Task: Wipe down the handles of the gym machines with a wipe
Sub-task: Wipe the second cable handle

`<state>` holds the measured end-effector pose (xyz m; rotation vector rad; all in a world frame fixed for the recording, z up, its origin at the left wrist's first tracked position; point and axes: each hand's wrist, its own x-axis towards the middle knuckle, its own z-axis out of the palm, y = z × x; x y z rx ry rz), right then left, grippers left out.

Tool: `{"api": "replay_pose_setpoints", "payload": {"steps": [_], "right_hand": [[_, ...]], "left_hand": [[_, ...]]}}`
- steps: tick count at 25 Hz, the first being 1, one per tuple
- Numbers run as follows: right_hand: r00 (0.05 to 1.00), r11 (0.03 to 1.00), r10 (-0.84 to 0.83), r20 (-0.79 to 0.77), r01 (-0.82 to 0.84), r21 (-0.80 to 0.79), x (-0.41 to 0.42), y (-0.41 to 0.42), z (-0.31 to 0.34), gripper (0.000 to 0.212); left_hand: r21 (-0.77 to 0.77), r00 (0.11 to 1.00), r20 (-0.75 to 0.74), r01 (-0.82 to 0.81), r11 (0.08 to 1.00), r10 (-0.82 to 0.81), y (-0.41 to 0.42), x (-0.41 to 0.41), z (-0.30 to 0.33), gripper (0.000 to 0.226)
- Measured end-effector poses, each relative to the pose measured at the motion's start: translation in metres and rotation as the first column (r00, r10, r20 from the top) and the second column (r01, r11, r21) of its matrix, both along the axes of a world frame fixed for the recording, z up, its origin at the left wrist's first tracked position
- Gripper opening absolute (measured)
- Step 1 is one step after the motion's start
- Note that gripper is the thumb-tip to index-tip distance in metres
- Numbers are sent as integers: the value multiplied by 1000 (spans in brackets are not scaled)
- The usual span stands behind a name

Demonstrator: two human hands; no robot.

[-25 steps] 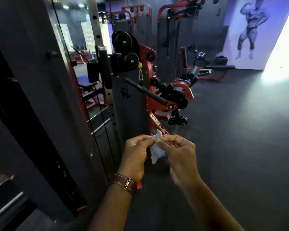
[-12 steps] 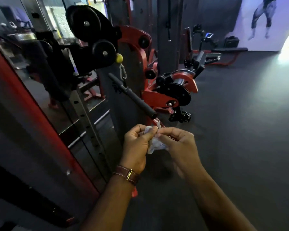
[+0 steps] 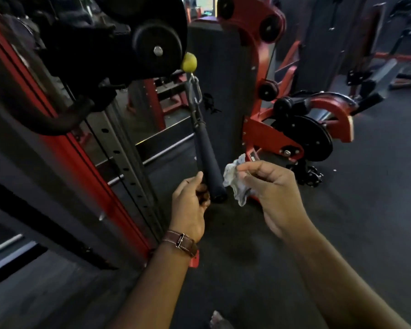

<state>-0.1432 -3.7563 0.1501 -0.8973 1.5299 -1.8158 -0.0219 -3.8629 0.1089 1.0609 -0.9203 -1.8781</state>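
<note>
Head view, left to right. Left hand (image 3: 190,203) just left of the black handle (image 3: 208,160), thumb up, fingers curled in toward the lower end; actually touching or only near, cannot tell. Brown strap (image 3: 180,242) on that wrist. Hanging between the hands, tilted, held from above by a steel carabiner (image 3: 196,90) under a yellow ball stop (image 3: 189,62). Right hand (image 3: 271,186) just right of the handle, fingers pinched on the wipe (image 3: 235,180).

Best done, probably: steady the free lower end with the left hand so it cannot swing, wrap the wipe round the grip from the right, then draw along the full length with a twist, end cap included.

Matte black grip, long and round, blunt at the bottom end. Wipe pale, crumpled and bunched, a loose corner hanging below the fingers, close beside the grip's lower end, contact unclear.
</note>
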Motion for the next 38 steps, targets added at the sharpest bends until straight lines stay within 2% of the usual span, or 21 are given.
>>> {"api": "replay_pose_setpoints", "payload": {"steps": [2,5,7,9,12,15,16,18,20,21,23,24,25,27,28,31,32,34,35,37,38], "right_hand": [[992,993,107,-61,-104,46,-12,-18,-4,23],[949,967,246,-199,-226,122,-27,-43,-12,32],[866,944,331,-374,-301,137,-38,-57,-19,26],[770,940,326,-548,-328,98,-50,-71,-21,23],[670,914,346,-657,-400,73,-57,-84,-19,20],[536,828,364,-762,-561,1,-55,-78,-22,13],[518,806,359,-776,-591,-21,-62,-85,-21,10],[549,812,330,-768,-580,-66,-81,-107,-18,8],[571,824,307,-762,-559,-87,-85,-113,-18,11],[538,786,329,-776,-612,-90,-83,-105,-21,14],[417,629,370,-830,-770,-106,-86,-90,-23,15],[398,585,382,-834,-802,-115,-94,-93,-23,13],[432,600,386,-815,-789,-133,-104,-103,-24,12],[544,696,338,-768,-694,-185,-109,-122,-23,12],[549,692,337,-765,-696,-195,-110,-120,-24,13],[422,523,357,-833,-829,-196,-119,-89,-33,13],[443,533,390,-807,-823,-194,-126,-92,-32,12],[584,658,444,-679,-727,-195,-139,-115,-29,12],[620,690,457,-638,-699,-185,-146,-122,-25,13],[592,658,504,-630,-735,-164,-156,-116,-24,12],[553,618,525,-647,-770,-157,-161,-106,-22,11]], "left_hand": [[47,1000,16,0,999,-1,-15,-9,-9,21],[106,992,-68,116,988,-109,-23,-17,-18,49],[72,987,-117,122,990,-113,-24,-22,-25,47],[10,986,-156,55,998,-53,-26,-27,-32,46],[-2,978,-204,-37,999,36,-23,-32,-27,40],[-18,974,-175,-152,988,146,-19,-37,-19,36],[-30,964,-198,-185,982,175,-16,-42,-14,34],[-13,934,-251,-266,964,254,-11,-53,-8,26],[6,918,-223,-337,942,329,-9,-60,-5,25],[-2,918,-189,-356,935,349,-7,-62,-4,28],[-21,925,-121,-364,931,359,-4,-68,-4,38],[-16,911,-109,-401,916,397,-2,-74,-4,36],[-3,887,-118,-450,893,446,1,-82,0,32],[17,863,-171,-479,877,475,-1,-85,2,25],[-4,863,-173,-482,876,474,0,-87,1,25],[-59,880,-114,-469,881,461,6,-100,-1,34],[-41,873,-130,-478,877,470,7,-106,-2,34],[-3,843,-210,-507,862,495,8,-118,-2,26],[2,840,-239,-501,865,487,8,-126,-1,23],[43,878,-238,-418,908,415,6,-134,5,26],[79,895,-236,-370,926,378,-1,-137,5,35]]}}
